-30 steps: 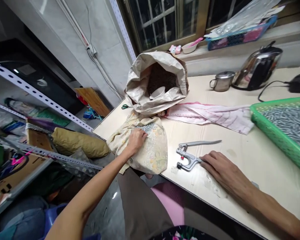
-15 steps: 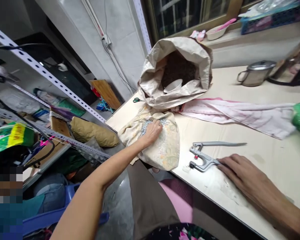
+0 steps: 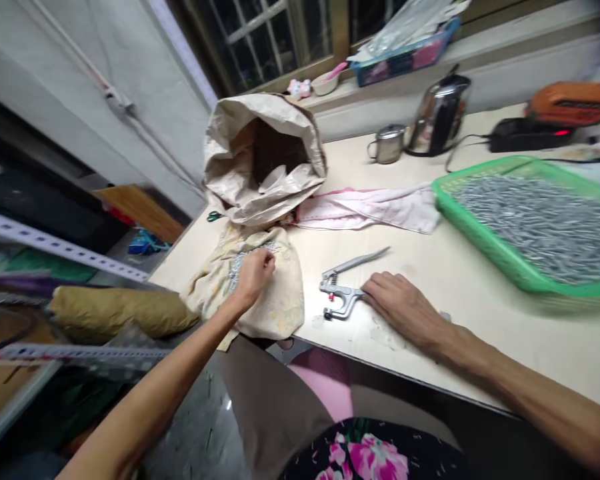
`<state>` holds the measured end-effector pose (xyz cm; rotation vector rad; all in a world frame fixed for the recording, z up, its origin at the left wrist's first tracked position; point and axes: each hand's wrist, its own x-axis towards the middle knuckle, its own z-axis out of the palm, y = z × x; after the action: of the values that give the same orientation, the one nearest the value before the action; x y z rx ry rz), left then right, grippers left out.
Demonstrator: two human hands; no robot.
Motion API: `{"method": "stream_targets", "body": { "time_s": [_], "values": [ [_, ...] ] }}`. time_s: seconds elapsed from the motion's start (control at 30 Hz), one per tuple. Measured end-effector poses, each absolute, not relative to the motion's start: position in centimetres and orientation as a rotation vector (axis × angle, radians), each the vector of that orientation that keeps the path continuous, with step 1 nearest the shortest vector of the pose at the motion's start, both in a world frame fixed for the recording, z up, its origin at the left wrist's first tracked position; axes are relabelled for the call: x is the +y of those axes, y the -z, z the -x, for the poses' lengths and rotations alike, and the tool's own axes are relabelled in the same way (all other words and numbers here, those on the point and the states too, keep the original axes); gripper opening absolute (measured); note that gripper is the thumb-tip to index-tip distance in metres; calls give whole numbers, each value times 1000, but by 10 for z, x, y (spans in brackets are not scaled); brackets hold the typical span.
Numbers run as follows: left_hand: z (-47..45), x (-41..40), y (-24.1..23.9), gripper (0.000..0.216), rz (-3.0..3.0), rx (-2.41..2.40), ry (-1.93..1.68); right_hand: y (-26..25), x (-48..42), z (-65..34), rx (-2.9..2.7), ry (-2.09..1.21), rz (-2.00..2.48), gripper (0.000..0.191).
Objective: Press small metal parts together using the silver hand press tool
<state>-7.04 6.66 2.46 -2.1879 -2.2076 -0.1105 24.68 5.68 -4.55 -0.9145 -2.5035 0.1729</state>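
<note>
Fingers of the right hand wrap the lower handle of silver pliers on the counter, while the left hand curls its fingers, their hold unclear, over metal pins on patterned cloth.

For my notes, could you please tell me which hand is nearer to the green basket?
Right. The right hand is left of the green basket, at the pliers; the left hand is farther left, at the patterned cloth.
</note>
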Motion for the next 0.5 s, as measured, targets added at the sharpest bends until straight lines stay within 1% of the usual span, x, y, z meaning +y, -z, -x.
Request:
{"method": "stream_targets", "body": {
  "time_s": [0.1,0.2,0.3,0.4,0.5],
  "values": [
    [50,42,-22,24,2292,-2520,657,40,56,-248,-2522,-25,917,23],
    [26,20,-16,19,2346,-2827,944,42,55,-250,-2520,86,895,22],
    [8,10,-10,15,2255,-3112,1252,45,55,-249,-2507,145,869,22],
    [-4,5,-7,18,2163,-3250,1365,43,54,-249,-2499,207,841,20],
    [-13,4,-3,21,2143,-3258,1423,38,53,-248,-2509,242,840,21]
  ]
}}
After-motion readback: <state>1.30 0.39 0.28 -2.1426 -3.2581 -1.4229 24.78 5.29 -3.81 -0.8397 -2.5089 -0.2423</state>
